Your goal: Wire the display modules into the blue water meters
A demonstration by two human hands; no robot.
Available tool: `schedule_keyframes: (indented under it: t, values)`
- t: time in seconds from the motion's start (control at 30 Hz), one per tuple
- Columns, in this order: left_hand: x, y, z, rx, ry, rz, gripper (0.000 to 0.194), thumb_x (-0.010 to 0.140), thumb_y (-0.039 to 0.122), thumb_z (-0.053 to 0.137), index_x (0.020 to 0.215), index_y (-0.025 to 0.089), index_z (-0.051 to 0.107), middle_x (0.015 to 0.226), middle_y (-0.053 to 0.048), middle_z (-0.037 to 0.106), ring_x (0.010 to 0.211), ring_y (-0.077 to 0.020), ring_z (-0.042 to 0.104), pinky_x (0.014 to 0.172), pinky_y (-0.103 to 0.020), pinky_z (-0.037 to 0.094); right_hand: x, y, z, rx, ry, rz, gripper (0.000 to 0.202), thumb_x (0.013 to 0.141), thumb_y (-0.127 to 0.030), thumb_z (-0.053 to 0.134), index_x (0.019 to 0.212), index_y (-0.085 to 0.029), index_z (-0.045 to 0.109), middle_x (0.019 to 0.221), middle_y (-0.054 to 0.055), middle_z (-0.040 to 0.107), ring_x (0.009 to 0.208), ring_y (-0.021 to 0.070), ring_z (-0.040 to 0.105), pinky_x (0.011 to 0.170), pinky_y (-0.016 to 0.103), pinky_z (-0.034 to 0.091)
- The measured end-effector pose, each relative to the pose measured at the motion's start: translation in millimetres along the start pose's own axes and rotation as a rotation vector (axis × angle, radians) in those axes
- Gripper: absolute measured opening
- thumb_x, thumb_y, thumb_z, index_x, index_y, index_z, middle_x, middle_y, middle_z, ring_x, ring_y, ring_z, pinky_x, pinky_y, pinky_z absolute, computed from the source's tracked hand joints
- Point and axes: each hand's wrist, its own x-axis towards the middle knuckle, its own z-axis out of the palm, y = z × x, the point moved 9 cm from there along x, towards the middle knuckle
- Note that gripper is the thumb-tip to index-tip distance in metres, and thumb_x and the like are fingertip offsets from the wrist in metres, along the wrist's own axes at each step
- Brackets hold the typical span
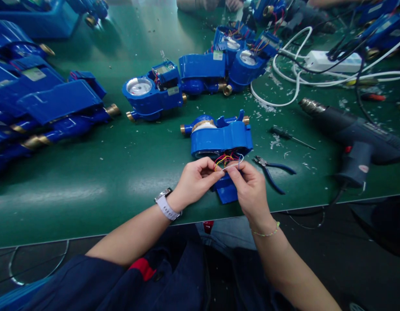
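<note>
In front of me a blue water meter (221, 138) lies on the green tabletop, brass fittings at both ends. Red, yellow and white wires (228, 158) run from its near side to a blue plastic housing piece (226, 191) at the table's front. My left hand (200, 179) pinches a thin white wire (231, 166) between thumb and forefinger. Close beside it, my right hand (248, 183) pinches the same wire or one joined to it; the fingertips nearly touch. Both hands partly cover the blue piece.
Cutting pliers (274, 169) and a screwdriver (290, 137) lie to the right, before a heat gun (355, 134). Several more water meters (151, 93) stand behind and at left. A white power strip (332, 61) with cables lies back right. Another person's hand (234, 4) shows at the far edge.
</note>
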Motion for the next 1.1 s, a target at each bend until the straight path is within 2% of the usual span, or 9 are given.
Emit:
schedule_keyframes:
  t: [0.1,0.27,0.4,0.53,0.7,0.93,1.1]
  values:
    - [0,0,0.2,-0.006,-0.009,-0.001,0.025,0.075,0.036,0.073,0.072,0.014,0.061,0.067,-0.001,0.064,0.056,-0.0087,0.054,0.054,-0.021,0.043,-1,7,-1,0.089,0.009,0.061,0.015,0.089,-0.034,0.059,0.085,-0.02,0.063,0.081,0.0,0.064,0.075,0.0138,0.058,0.072,0.027,0.045]
    - [-1,4,1.2,0.043,-0.013,0.033,0.023,0.077,0.036,0.073,0.075,0.014,0.065,0.069,-0.001,0.065,0.059,-0.0093,0.054,0.056,-0.021,0.042,0,-2,2,0.062,-0.026,0.007,0.012,0.088,-0.031,0.062,0.083,-0.02,0.064,0.083,0.0,0.065,0.08,0.0135,0.058,0.076,0.027,0.045]
    - [2,3,3.1,-0.038,-0.051,0.015,0.023,0.078,0.036,0.071,0.075,0.013,0.065,0.068,0.0,0.062,0.059,-0.0083,0.051,0.058,-0.021,0.041,0,5,2,0.166,-0.009,0.057,0.013,0.089,-0.031,0.062,0.081,-0.021,0.066,0.082,-0.001,0.066,0.079,0.0123,0.059,0.076,0.026,0.046]
    - [5,1,1.3,-0.106,-0.038,-0.011,0.028,0.077,0.039,0.071,0.075,0.013,0.062,0.069,0.001,0.06,0.06,-0.0082,0.05,0.058,-0.02,0.041,-1,10,2,0.207,-0.009,0.085,0.014,0.088,-0.032,0.062,0.083,-0.021,0.067,0.083,0.0,0.068,0.08,0.0135,0.061,0.077,0.027,0.047]
    - [3,4,4.6,-0.056,-0.049,-0.009,0.022,0.079,0.034,0.068,0.078,0.013,0.061,0.071,0.0,0.059,0.061,-0.0086,0.05,0.057,-0.02,0.04,-2,10,2,0.193,-0.02,0.096,0.014,0.087,-0.033,0.064,0.084,-0.02,0.068,0.086,0.001,0.068,0.082,0.0149,0.062,0.079,0.029,0.048]
    - [0,11,4.6,0.101,-0.055,0.061,0.018,0.082,0.031,0.063,0.078,0.013,0.06,0.072,0.0,0.057,0.062,-0.0097,0.047,0.059,-0.023,0.038,-3,1,5,0.131,-0.057,0.021,0.008,0.088,-0.028,0.063,0.088,-0.021,0.067,0.09,0.001,0.068,0.087,0.0143,0.062,0.081,0.028,0.047]
    - [2,5,7.9,-0.041,-0.1,-0.007,0.022,0.08,0.035,0.064,0.073,0.015,0.058,0.07,0.001,0.053,0.065,-0.0103,0.045,0.063,-0.023,0.039,-4,-4,5,0.083,-0.06,-0.031,0.007,0.089,-0.024,0.061,0.086,-0.02,0.066,0.091,0.002,0.067,0.089,0.0153,0.061,0.083,0.03,0.047]
